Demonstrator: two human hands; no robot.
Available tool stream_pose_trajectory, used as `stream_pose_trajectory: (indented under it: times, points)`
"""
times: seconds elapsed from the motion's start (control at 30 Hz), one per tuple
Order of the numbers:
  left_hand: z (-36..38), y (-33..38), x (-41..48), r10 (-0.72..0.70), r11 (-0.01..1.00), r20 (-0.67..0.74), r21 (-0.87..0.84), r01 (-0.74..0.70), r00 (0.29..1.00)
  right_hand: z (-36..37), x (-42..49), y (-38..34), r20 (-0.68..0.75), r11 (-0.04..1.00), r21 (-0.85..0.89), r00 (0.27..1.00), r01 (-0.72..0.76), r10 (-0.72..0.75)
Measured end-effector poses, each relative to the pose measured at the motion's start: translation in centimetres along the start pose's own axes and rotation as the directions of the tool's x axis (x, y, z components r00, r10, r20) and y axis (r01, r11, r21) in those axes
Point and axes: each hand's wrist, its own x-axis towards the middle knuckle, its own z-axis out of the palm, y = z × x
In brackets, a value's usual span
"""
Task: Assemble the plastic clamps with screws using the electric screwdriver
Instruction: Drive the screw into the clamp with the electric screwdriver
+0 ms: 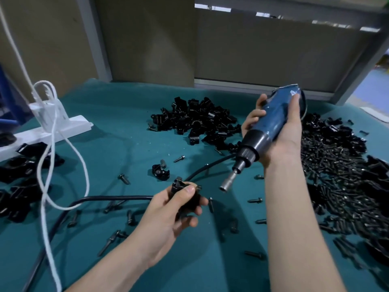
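Above teal table, left hand gripping clamp, right hand gripping screwdriver

Teal table. White power strip at left rear, white plug standing in it. White cord loops down across the table toward the near edge. Brown cardboard panels behind, grey metal post between them.

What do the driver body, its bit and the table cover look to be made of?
Driver body: probably plastic, blue, smooth with a soft sheen.
Bit: bare metal, silvery with bright glints.
Table cover: seems to be fabric or felt, teal, matte with no reflections and pale specks lying on it.
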Motion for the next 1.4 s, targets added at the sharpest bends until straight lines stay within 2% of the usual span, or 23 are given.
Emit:
stream_pose_trajectory:
  times: [0.13,0.23,0.3,0.43,0.6,0.77,1.0,1.4]
  points:
    - [-0.2,-0.1,0.0,0.049,0.998,0.020,0.039,-0.049,0.999,-0.6,0.1,-0.5,-0.036,0.997,-0.043,0.998,0.058,-0.059]
    - [-0.3,-0.5,0.1,0.094,0.986,0.024,0.134,-0.097,0.995,-0.9,-0.1,-1.0,-0.087,0.955,-0.270,0.985,0.123,-0.151]
    - [-0.3,-0.7,0.2,0.109,0.973,0.027,0.203,-0.113,0.994,-0.7,-0.2,-1.0,-0.096,0.922,-0.358,0.976,0.150,-0.196]
    - [-0.4,-0.9,0.3,0.111,0.961,0.024,0.252,-0.114,0.994,0.2,0.1,-0.6,-0.102,0.928,-0.321,0.968,0.188,-0.231]
    - [-0.4,-1.0,0.4,0.116,0.950,0.036,0.288,-0.121,0.993,1.1,0.2,0.4,-0.039,0.882,-0.395,0.954,0.258,-0.297]
    - [-0.6,-0.9,0.5,0.117,0.948,0.038,0.292,-0.123,0.992,1.9,-0.3,0.7,0.060,0.873,-0.398,0.957,0.283,-0.283]
    - [-0.8,-0.8,0.3,0.098,0.939,0.090,0.322,-0.122,0.991,2.1,-0.7,1.1,0.123,0.874,-0.393,0.958,0.287,-0.260]
    - [-0.6,-0.7,0.1,0.072,0.966,0.135,0.236,-0.103,0.988,1.6,-0.9,0.9,0.270,0.919,-0.304,0.948,0.251,-0.169]
